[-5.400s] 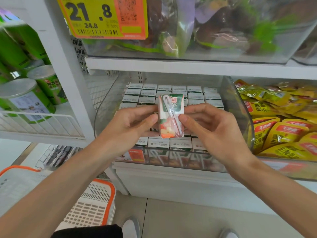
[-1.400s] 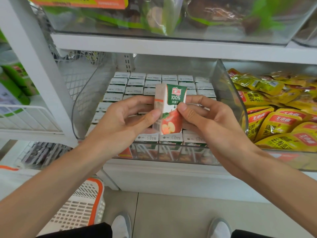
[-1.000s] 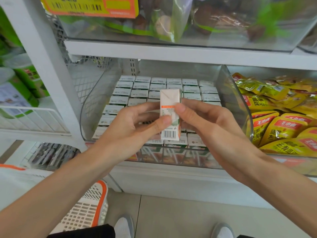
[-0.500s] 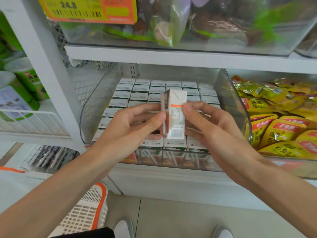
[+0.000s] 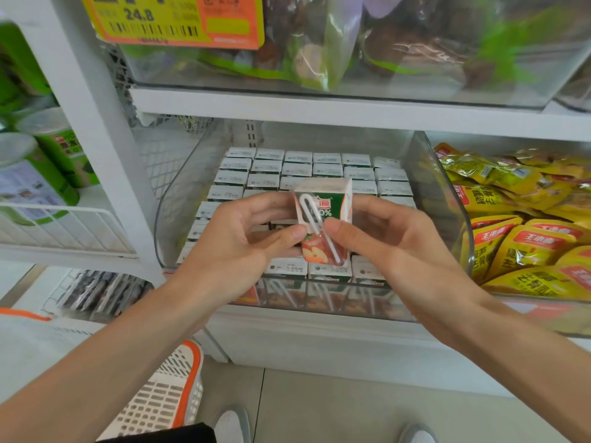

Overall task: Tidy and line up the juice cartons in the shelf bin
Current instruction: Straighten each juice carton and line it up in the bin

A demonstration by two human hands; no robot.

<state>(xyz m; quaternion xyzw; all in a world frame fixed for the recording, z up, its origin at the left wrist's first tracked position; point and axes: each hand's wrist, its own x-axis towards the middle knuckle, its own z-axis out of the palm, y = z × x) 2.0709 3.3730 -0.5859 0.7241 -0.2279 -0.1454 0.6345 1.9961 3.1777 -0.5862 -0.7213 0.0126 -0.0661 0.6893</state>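
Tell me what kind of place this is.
Probably a shop: a price tag with a barcode hangs above, a clear bin holds rows of juice cartons, and a shopping basket sits below.

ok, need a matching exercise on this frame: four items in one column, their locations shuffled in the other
Things
1. held juice carton
2. yellow snack pouches
3. green cans
4. orange-rimmed basket

Places
A. lower left, below the shelves
B. pinched between left hand and right hand, above the clear bin
C. wire shelf on the left
D. compartment right of the clear bin

Pairs: 1-B; 2-D; 3-C; 4-A
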